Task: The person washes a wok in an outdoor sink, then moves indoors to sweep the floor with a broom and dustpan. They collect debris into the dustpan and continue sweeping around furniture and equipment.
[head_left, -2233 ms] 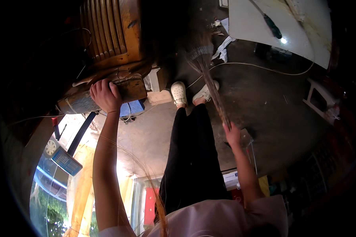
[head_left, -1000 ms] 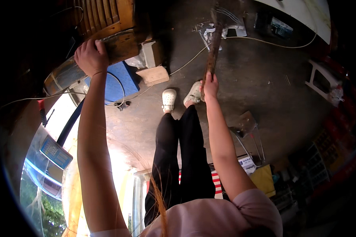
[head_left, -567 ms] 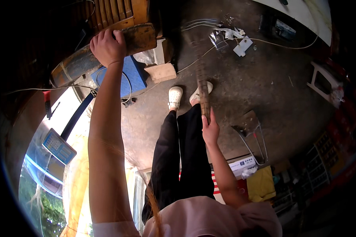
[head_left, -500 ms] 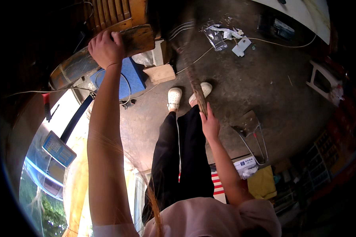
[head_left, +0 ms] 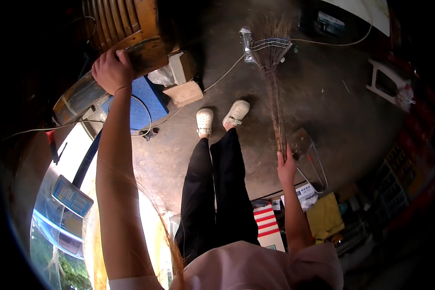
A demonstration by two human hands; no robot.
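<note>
My left hand [head_left: 113, 72] is closed on the worn wooden armrest [head_left: 75, 99] at the upper left, its fingers curled over the far edge. In my right hand [head_left: 287, 166] is the handle end of a twig broom [head_left: 275, 104], fingers wrapped around it. The broom points away from me, and its spread bristles, bound with pale bands, lie over some litter on the floor. A strip of clear plastic wrapping [head_left: 247, 46] shows just left of the bristles. Most of the other litter is hidden beneath them.
A slatted wooden bench [head_left: 113, 21] adjoins the armrest. A blue platform scale [head_left: 142, 104] stands below it, beside a cardboard piece [head_left: 184, 94]. A cable [head_left: 224, 72] crosses the floor. A white plastic stool [head_left: 384, 82] lies right; a metal-framed dustpan-like object [head_left: 314, 166] is near my right arm.
My right hand has moved to the right with the broom, whose bristles have come down over the litter. My left hand keeps its hold on the armrest. My right foot stands clear of the handle.
</note>
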